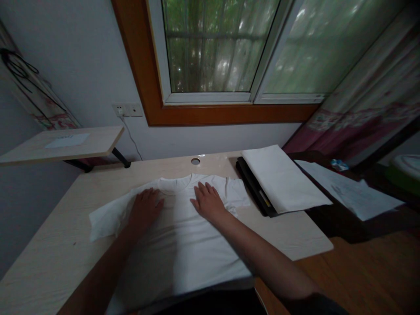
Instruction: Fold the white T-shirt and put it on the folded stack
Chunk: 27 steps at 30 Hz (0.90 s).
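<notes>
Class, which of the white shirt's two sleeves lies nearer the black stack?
The right-hand sleeve in the picture: it lies just beside the black stack, whereas the other sleeve lies out past the left hand.

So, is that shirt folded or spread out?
Spread out: the shirt lies on the desk, a sleeve out to each side, left hand and right hand resting near its collar.

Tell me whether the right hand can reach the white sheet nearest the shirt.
Likely yes: the right hand rests on the shirt, with nothing tall between it and the white sheet.
</notes>
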Each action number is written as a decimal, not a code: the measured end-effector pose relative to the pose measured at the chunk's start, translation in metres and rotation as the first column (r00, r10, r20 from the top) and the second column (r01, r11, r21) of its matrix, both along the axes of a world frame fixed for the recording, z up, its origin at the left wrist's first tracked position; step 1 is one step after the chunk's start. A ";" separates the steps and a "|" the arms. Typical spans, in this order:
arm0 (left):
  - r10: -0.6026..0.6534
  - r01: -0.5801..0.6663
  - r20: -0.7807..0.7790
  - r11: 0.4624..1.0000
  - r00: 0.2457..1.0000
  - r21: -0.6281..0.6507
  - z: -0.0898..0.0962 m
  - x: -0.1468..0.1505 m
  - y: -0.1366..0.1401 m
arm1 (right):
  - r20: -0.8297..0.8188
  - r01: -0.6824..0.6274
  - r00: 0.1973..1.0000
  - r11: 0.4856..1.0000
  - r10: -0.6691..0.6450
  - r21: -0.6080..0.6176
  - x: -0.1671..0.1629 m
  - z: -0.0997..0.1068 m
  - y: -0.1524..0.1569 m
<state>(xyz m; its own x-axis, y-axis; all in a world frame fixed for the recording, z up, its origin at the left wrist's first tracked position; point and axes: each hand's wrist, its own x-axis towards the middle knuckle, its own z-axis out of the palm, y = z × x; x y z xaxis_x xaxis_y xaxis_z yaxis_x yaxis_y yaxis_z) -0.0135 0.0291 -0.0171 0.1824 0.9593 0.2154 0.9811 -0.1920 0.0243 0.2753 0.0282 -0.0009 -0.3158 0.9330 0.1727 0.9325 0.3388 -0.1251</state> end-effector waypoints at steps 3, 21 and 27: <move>0.124 -0.124 0.006 0.992 0.992 0.010 -0.008 0.011 0.020 | -0.020 -0.004 1.000 1.000 0.004 0.014 -0.011 -0.014 0.028; 0.133 -0.143 0.085 0.983 0.987 0.118 -0.009 -0.018 0.049 | -0.021 0.077 0.997 0.996 -0.078 -0.038 0.112 -0.025 0.117; 0.078 -0.103 0.138 0.977 0.987 0.185 -0.004 -0.024 0.048 | -0.044 0.115 0.993 0.992 -0.113 0.048 0.118 -0.021 0.121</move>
<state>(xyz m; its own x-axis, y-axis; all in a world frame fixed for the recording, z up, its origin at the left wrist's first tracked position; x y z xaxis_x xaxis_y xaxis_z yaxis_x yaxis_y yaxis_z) -0.0375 0.0769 -0.0213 0.0554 0.9095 0.4121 0.9855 -0.1161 0.1235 0.3929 0.1492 -0.0218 -0.1995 0.9523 0.2311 0.9598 0.2374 -0.1496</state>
